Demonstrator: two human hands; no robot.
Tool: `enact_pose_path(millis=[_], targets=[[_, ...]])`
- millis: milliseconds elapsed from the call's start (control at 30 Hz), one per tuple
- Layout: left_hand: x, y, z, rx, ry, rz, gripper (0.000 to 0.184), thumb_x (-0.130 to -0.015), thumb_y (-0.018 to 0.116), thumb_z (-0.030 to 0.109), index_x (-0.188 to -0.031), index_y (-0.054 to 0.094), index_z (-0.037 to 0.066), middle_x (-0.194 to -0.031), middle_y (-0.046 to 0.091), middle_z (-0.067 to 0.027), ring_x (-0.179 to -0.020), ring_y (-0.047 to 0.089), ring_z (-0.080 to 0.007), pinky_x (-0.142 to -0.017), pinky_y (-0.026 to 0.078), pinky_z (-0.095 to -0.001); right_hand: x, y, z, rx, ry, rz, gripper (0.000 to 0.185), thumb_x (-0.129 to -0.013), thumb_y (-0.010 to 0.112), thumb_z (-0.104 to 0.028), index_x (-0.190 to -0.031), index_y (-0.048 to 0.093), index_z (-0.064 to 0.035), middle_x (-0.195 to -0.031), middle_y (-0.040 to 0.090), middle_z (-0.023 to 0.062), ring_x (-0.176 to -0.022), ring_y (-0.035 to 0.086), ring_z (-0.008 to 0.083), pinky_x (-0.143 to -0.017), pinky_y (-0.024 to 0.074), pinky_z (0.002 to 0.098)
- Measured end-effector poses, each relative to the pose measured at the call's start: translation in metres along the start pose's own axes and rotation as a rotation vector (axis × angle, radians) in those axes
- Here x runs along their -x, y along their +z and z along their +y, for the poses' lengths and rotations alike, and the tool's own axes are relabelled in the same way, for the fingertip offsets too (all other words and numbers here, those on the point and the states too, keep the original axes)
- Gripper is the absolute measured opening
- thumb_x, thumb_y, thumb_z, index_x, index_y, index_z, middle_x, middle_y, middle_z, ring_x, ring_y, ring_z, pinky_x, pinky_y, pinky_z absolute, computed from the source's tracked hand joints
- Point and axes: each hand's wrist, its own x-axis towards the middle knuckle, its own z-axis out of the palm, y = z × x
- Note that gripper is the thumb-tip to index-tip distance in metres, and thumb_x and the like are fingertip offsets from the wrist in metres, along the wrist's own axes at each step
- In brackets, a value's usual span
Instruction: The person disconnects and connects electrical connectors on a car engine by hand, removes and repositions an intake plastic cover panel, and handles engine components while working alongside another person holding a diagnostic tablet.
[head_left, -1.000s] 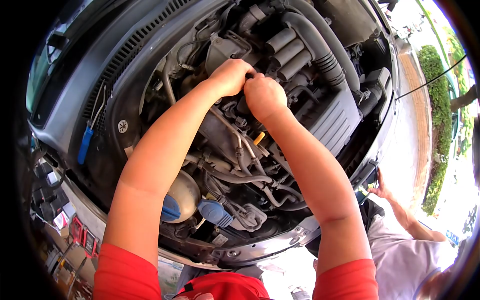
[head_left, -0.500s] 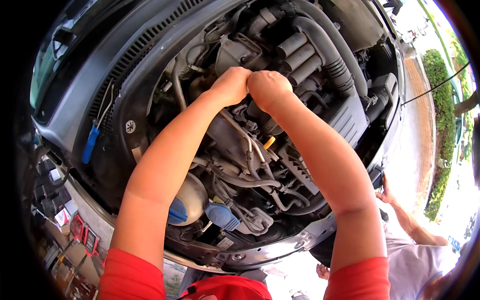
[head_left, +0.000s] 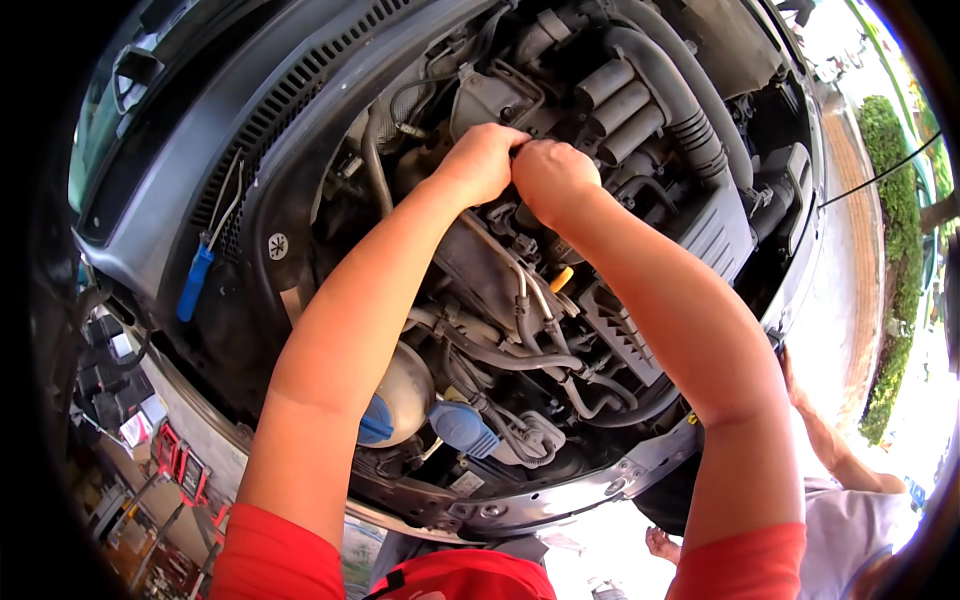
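Observation:
Both arms reach deep into a car's engine bay, and the hands meet near the back of the engine. My left hand (head_left: 478, 165) is closed, its fingertips pointing toward the other hand. Beside it, my right hand (head_left: 556, 178) is curled with the knuckles up. Whatever the fingers grip is hidden beneath them. Just behind the hands sits a grey metal cover (head_left: 492, 104). To the right are thick black intake pipes (head_left: 632, 135). A metal pipe (head_left: 492, 240) and a yellow dipstick handle (head_left: 562, 278) lie nearer me.
A blue-handled screwdriver (head_left: 196, 283) rests by the windscreen cowl (head_left: 262, 125). Toward the front are a whitish reservoir (head_left: 408, 395) and a blue cap (head_left: 464, 430). Another person's arm (head_left: 838, 455) is at the right fender. Red tool holders (head_left: 180, 465) lie lower left.
The view has shifted, so the engine bay appears slightly farther right. My left fingers reach out a little more toward my right hand; both hands stay at the same spot.

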Motion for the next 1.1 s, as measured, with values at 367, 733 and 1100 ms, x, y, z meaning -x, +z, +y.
enact_pose_path(millis=[367, 733, 1100], targets=[[-0.005, 0.008, -0.004, -0.026, 0.144, 0.014, 0.036, -0.086, 0.065, 0.006, -0.121, 0.063, 0.001, -0.123, 0.062, -0.0204, -0.114, 0.058, -0.0362, -0.099, 0.046, -0.039, 0.105, -0.046, 0.042, -0.695, 0.102, 0.676, 0.031, -0.083, 0.068, -0.014, -0.107, 0.06, 0.0034, -0.09, 0.065, 0.0226, -0.083, 0.064, 0.0377, -0.074, 0.0507, 0.0411], [-0.029, 0.007, -0.001, -0.27, 0.36, -0.163, 0.026, -0.086, 0.065, 0.016, -0.108, 0.069, 0.001, -0.106, 0.067, -0.0188, -0.102, 0.063, -0.036, -0.089, 0.05, -0.0412, 0.275, 0.075, -0.002, -1.012, 0.289, 0.47, 0.029, -0.084, 0.068, 0.001, -0.112, 0.062, 0.0007, -0.094, 0.068, 0.0125, -0.083, 0.068, 0.0201, -0.076, 0.0538, 0.0291], [-0.032, 0.01, 0.016, -0.574, 0.477, -0.196, 0.019, -0.086, 0.063, 0.012, -0.101, 0.069, 0.002, -0.1, 0.068, -0.0133, -0.095, 0.065, -0.0333, -0.081, 0.053, -0.042, 0.389, 0.138, 0.015, -0.856, 0.656, 0.47, 0.021, -0.086, 0.065, -0.001, -0.107, 0.063, 0.0005, -0.09, 0.066, 0.0145, -0.073, 0.066, 0.0253, -0.066, 0.0518, 0.0308]])
